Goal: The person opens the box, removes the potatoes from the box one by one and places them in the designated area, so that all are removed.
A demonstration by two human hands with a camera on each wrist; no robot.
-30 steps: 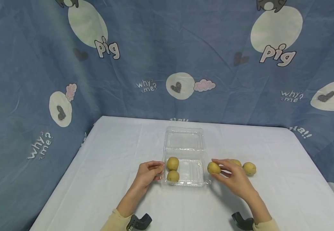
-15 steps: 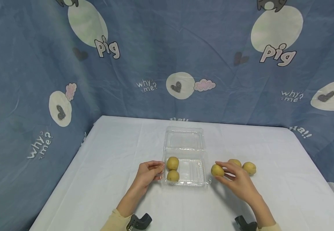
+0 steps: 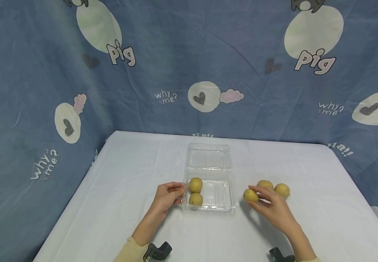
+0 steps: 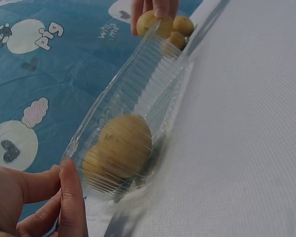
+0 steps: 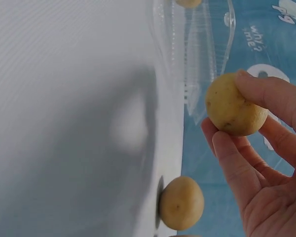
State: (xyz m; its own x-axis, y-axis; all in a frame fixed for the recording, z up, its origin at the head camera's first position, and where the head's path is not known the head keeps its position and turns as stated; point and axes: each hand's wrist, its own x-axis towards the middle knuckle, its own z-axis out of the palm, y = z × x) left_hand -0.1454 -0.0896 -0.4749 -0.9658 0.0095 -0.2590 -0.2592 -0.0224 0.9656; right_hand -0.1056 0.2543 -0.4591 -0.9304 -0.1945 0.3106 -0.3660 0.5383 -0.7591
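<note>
A clear plastic clamshell box [image 3: 215, 193] lies with its lid folded back, away from me. Two yellow potatoes [image 3: 195, 185] sit in its left side, one behind the other. My left hand [image 3: 169, 195] pinches the left rim of the box between thumb and fingers. To the right of the box, my right hand [image 3: 272, 207] holds a third potato [image 5: 234, 103] between thumb and fingertips. That potato is raised off the table. Close behind the right hand lie two more potatoes [image 3: 282, 190] on the cloth.
A white cloth [image 3: 127, 163] covers the table. Beyond its far edge hangs a blue printed curtain [image 3: 163, 65], which also runs along the left side. A dark camera mount [image 3: 157, 251] is worn on my left wrist.
My right hand has moved right, away from the box and slightly toward me, with the potato still in its fingers. The left hand and the box have stayed put.
</note>
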